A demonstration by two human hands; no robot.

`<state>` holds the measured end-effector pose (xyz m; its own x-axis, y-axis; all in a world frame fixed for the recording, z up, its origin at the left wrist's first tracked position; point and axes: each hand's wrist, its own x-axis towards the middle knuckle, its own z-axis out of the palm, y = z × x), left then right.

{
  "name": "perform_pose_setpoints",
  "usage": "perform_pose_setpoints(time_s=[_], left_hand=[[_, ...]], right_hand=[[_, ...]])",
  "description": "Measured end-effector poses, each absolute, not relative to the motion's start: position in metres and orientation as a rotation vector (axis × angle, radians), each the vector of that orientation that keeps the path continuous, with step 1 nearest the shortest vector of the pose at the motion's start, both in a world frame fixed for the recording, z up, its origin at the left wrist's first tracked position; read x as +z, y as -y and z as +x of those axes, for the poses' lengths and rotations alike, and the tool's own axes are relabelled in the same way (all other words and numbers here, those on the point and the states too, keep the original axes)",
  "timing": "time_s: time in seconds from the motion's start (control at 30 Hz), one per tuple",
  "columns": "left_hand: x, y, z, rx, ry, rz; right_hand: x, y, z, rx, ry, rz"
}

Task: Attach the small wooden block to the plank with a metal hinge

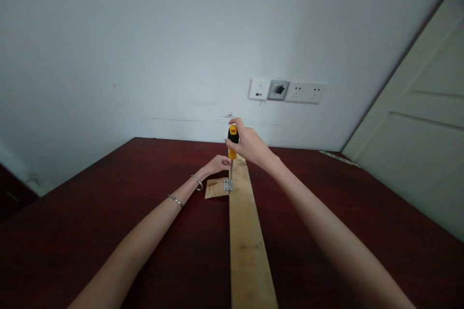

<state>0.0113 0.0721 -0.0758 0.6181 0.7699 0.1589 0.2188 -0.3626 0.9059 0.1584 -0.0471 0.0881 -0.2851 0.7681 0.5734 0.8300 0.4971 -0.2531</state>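
Note:
My right hand (249, 143) is closed round the yellow and black handle of a screwdriver (232, 152), which stands upright with its shaft pointing down. The shaft reaches toward a small metal hinge (228, 185). This hinge joins the left edge of a long wooden plank (248, 246) to a short wooden piece (216, 188) lying beside it. My left hand (220, 163) is at the plank's left edge, close to the shaft, with its fingers curled in. Whatever those fingers hold, if anything, is too small to tell.
The plank lies lengthwise on a dark red table (174, 246). Behind the table is a pale wall with a row of sockets (304, 92). A white panelled door (427, 125) stands at the right. A thin pale strip (339, 158) lies at the table's far right edge.

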Motion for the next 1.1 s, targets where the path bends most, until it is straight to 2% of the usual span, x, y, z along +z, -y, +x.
perform_pose_setpoints(time_s=[0.33,0.7,1.1], left_hand=[[-0.086,-0.081,0.011,0.772,-0.768,1.858],[-0.094,-0.092,0.010,0.771,-0.754,1.879],[-0.094,-0.099,0.011,0.739,-0.734,1.863]], right_hand=[[0.124,0.027,0.152,-0.230,2.327,-1.538],[0.138,0.029,0.145,-0.373,2.516,-1.681],[0.142,0.031,0.144,-0.285,2.570,-1.731]])
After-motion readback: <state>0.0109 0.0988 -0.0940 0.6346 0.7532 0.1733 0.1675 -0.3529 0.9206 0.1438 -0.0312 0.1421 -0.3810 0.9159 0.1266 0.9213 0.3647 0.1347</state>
